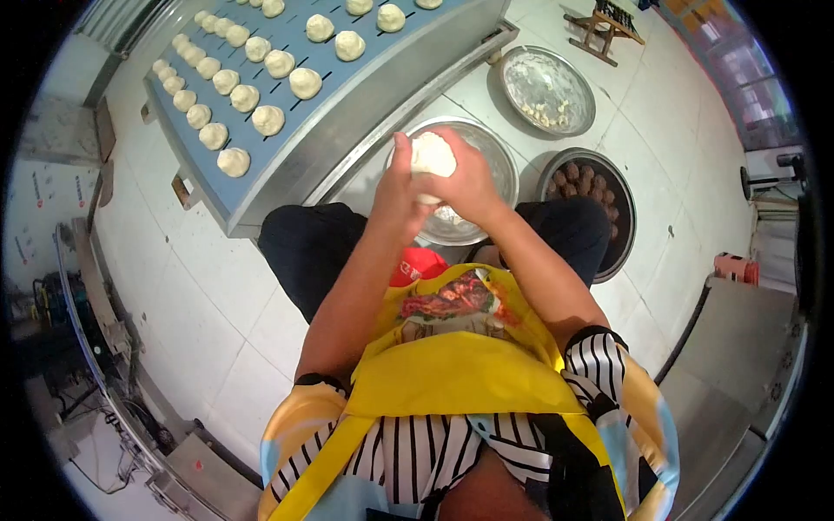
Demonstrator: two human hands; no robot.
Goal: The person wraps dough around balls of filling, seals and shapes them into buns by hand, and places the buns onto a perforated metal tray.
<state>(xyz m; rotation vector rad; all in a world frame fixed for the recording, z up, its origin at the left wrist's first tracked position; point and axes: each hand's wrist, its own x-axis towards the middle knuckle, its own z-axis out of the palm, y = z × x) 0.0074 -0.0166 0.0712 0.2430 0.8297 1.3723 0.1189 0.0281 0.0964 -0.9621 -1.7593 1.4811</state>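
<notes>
A pale, rounded piece of dough point(433, 154) is held between my two hands above a metal basin point(495, 161). My left hand point(400, 193) wraps its left and lower side, with the thumb raised. Around the top and right side of the dough curl the fingers of my right hand point(470, 180). Some white dough or flour lies in the basin below my hands. On the blue surface point(287, 169) at the upper left, several dough balls point(268, 121) sit in rows.
A floury metal pan point(519, 80) with small dough bits stands on the tiled floor at the upper right. Below it, a dark-rimmed bowl point(627, 245) holds several brown balls point(585, 181). A small wooden stool point(599, 35) is farther back. Metal cabinets point(725, 356) stand at the right.
</notes>
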